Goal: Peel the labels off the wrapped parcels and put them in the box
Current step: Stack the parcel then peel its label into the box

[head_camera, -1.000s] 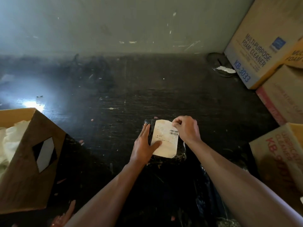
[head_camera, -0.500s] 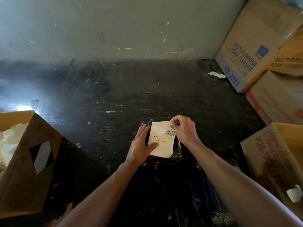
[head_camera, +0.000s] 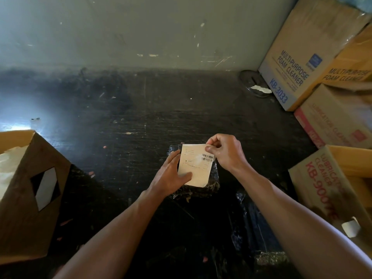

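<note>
Hands meet over a small parcel wrapped in glossy black plastic, which lies on a dark, scuffed tabletop. A pale paper label with a barcode covers most of the parcel's top.

The left hand lies flat with fingers together along the label's left edge, thumb pressing its lower left corner, pinning the parcel down. The right hand is curled, thumb and forefinger pinching the label's upper right corner, just above the barcode. Whether that corner has lifted free of the wrap cannot be told.

Well to the left of the left hand stands an open cardboard box with pale paper visible inside. Just to the right of the right forearm is another open box printed with red lettering, a small curl of white paper on its near edge. Which box is meant to receive the labels cannot be judged from here. More cartons are stacked beyond the right hand, against the wall.

Risks, as judgement: a fast or steep pull could tear the thin label, leaving part stuck. The left thumb rests on the label itself, so it may resist the peel unless moved. The light parcel could also lift with the label, and the soft wrap could stretch or rip.
</note>
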Motion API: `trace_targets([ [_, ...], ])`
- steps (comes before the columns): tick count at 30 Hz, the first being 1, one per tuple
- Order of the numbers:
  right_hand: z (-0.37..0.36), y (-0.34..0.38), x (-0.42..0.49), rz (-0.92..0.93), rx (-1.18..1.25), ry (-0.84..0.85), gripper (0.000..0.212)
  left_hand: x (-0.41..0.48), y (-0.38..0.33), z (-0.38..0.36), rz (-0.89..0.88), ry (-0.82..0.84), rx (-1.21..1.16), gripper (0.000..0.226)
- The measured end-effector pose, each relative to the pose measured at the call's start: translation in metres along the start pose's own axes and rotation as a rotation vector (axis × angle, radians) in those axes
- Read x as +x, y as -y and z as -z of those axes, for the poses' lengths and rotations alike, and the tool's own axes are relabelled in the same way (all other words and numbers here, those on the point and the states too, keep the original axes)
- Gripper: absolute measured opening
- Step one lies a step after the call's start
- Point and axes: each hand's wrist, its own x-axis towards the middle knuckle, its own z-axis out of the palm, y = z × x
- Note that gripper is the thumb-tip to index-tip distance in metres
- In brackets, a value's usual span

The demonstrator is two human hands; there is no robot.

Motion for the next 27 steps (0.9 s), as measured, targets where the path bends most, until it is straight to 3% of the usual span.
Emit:
trace_targets([
  [10,0.009,0.003,-0.005,-0.026,0.026,-0.015,0.013,-0.005,0.001,0.004,-0.024,0.064,0.041,0.091],
  [23,0.012,0.005,-0.016,-0.031,0.046,-0.051,0.006,-0.008,0.001,0.003,-0.045,0.056,0.077,0.097],
  [27,0.006,-0.004,-0.013,-0.054,0.029,-0.083,0.009,-0.009,-0.004,-0.005,-0.06,0.011,0.079,0.088],
])
